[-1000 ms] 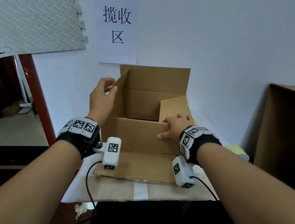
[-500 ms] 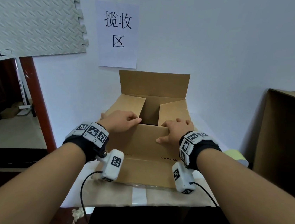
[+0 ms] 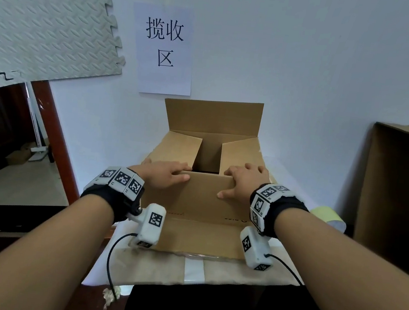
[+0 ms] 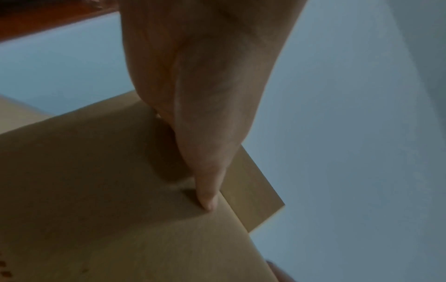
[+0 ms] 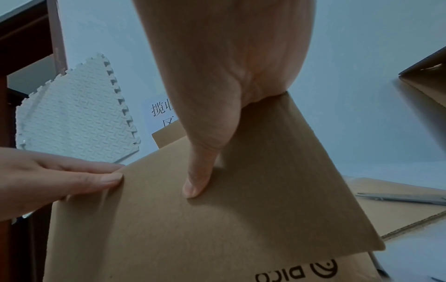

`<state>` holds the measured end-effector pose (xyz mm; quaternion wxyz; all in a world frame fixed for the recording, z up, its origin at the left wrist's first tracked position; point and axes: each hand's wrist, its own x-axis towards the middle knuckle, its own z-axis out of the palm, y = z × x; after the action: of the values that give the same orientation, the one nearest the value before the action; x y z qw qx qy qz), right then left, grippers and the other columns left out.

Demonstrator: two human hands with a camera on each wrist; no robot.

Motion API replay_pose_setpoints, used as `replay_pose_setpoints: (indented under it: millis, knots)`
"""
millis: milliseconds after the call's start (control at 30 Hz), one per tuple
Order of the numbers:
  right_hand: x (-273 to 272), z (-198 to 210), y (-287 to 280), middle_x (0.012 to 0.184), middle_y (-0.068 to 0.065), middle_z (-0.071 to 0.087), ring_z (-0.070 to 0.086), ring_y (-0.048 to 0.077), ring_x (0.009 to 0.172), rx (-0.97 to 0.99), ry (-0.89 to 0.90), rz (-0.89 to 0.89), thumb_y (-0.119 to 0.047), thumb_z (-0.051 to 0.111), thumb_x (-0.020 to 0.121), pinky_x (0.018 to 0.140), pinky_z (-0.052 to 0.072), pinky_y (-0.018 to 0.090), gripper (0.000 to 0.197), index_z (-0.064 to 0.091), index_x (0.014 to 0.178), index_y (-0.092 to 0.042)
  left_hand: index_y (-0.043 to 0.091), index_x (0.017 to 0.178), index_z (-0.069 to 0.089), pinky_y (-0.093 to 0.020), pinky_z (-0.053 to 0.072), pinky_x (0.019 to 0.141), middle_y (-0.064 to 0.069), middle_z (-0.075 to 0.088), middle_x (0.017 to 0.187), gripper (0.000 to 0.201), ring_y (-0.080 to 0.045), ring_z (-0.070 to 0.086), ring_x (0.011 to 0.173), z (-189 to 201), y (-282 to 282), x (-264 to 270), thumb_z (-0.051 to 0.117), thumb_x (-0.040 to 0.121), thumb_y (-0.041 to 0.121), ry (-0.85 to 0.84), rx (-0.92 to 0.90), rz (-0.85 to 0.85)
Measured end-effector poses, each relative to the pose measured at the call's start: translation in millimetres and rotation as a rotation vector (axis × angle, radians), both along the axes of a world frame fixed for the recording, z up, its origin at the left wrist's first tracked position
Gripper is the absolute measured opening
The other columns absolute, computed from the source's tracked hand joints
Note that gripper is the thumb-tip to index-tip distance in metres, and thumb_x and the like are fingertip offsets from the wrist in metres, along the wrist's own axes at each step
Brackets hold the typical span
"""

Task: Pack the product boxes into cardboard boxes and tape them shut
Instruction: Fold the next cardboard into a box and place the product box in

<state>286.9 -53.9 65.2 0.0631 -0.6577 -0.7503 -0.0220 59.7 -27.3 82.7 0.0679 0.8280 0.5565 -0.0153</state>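
Note:
A brown cardboard box (image 3: 199, 233) stands on the table in front of me. Its far flap (image 3: 212, 117) is upright, and its left side flap (image 3: 176, 146) and right side flap (image 3: 242, 151) are folded inward. The near flap (image 3: 206, 196) leans in over them. My left hand (image 3: 165, 176) and right hand (image 3: 244, 179) press at the near flap's top edge, thumbs flat on its outer face and fingers past the edge on the side flaps. The right thumb (image 5: 200, 171) and left thumb (image 4: 205, 171) lie straight on the cardboard. The box's inside is dark, its contents hidden.
A yellow tape roll (image 3: 329, 217) lies right of the box, beside a large cardboard carton (image 3: 398, 192). A metal tool (image 5: 398, 197) rests on flat cardboard at the right. The wall with a paper sign (image 3: 164, 48) is close behind. The table edge (image 3: 184, 275) is near me.
My left hand pushed the upright left side flap down and came to the near flap's edge. The right hand stayed in place on the near flap.

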Motion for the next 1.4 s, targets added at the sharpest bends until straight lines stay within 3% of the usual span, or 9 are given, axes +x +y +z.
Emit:
replay_pose_setpoints:
  millis: [200,400,633,767,933,1033,1133,1300,1400]
  knots:
    - [8.0,-5.6,-6.2,0.149,-0.008,0.030,0.024,0.022,0.139,0.077,0.058,0.059,-0.064,0.058,0.077,0.113,0.015,0.041,0.074,0.035,0.140,-0.033,0.039,0.146,0.028,-0.057,0.000,0.114,0.017,0.020,0.155,0.049,-0.011,0.017,0.144,-1.7,-1.9,-1.7,0.027,0.099,0.052,-0.086,-0.001,-0.005]
    - [31.2,-20.2,-21.5,0.125,0.002,0.046,0.048,0.021,0.113,0.299,0.482,0.018,-0.036,0.069,0.081,0.101,0.038,0.033,0.046,0.053,0.119,-0.015,0.038,0.143,0.034,-0.054,0.007,0.115,0.015,0.032,0.151,0.049,-0.015,0.028,0.141,-3.1,-0.6,-2.3,0.029,0.097,0.054,-0.144,0.030,0.010]
    - [47.4,-32.1,-39.3,0.127,0.002,0.054,0.052,0.016,0.114,0.319,0.665,0.062,-0.019,0.060,0.089,0.092,0.034,0.019,0.040,0.050,0.127,-0.013,0.036,0.124,0.053,-0.054,0.022,0.111,0.009,0.050,0.134,0.052,-0.014,0.043,0.125,-2.0,-2.9,-10.8,0.037,0.085,0.067,-0.239,0.054,0.014]
    - [45.9,-35.3,-42.9,0.127,0.002,0.056,0.052,0.015,0.116,0.334,0.781,0.053,-0.006,0.041,0.096,0.093,0.031,0.015,0.034,0.050,0.129,-0.011,0.033,0.126,0.054,-0.048,0.024,0.111,0.010,0.051,0.133,0.040,-0.014,0.045,0.123,-3.9,-11.2,-20.3,0.043,0.094,0.053,-0.313,0.081,0.088]
    - [48.4,-35.4,-48.7,0.114,-0.009,0.052,0.041,-0.010,0.071,0.263,0.972,0.015,0.018,0.028,0.076,0.064,0.034,0.008,0.067,0.054,0.127,-0.017,0.026,0.125,0.058,-0.027,0.035,0.093,0.005,0.055,0.127,0.036,-0.012,0.048,0.112,-13.2,-23.6,-36.5,0.041,0.098,0.043,-0.562,0.059,0.134]
    - [52.6,-36.2,-47.0,0.116,-0.010,0.055,0.049,0.000,0.087,0.267,0.991,0.008,0.020,0.029,0.075,0.069,0.034,0.002,0.069,0.056,0.126,-0.018,0.031,0.113,0.061,-0.028,0.037,0.090,0.004,0.057,0.121,0.037,-0.016,0.051,0.111,-12.9,-27.4,-44.2,0.034,0.098,0.051,-0.732,0.007,0.220]
    - [54.7,-38.3,-44.6,0.117,-0.011,0.059,0.048,0.002,0.104,0.284,0.983,0.016,0.019,0.033,0.079,0.077,0.032,-0.005,0.063,0.058,0.122,-0.021,0.023,0.117,0.061,-0.016,0.029,0.090,0.009,0.059,0.120,0.047,-0.007,0.048,0.116,-10.7,-32.2,-48.0,0.026,0.100,0.050,-0.926,-0.019,0.212]
    - [50.7,-40.7,-43.7,0.113,-0.012,0.061,0.052,-0.001,0.096,0.330,1.054,-0.006,0.017,0.032,0.081,0.083,0.038,0.011,0.060,0.061,0.115,-0.023,0.019,0.120,0.062,-0.027,0.015,0.105,0.016,0.061,0.120,0.059,0.002,0.043,0.117,-14.2,-35.7,-46.0,0.020,0.099,0.054,-1.140,-0.068,0.277]
    - [52.4,-41.3,-42.6,0.109,-0.015,0.063,0.054,0.004,0.103,0.337,1.092,-0.001,0.014,0.033,0.083,0.088,0.042,0.019,0.057,0.062,0.112,-0.025,0.023,0.113,0.066,-0.034,0.022,0.110,0.016,0.065,0.117,0.062,-0.004,0.045,0.123,-19.3,-31.6,-50.4,0.019,0.097,0.060,-1.239,-0.081,0.305]
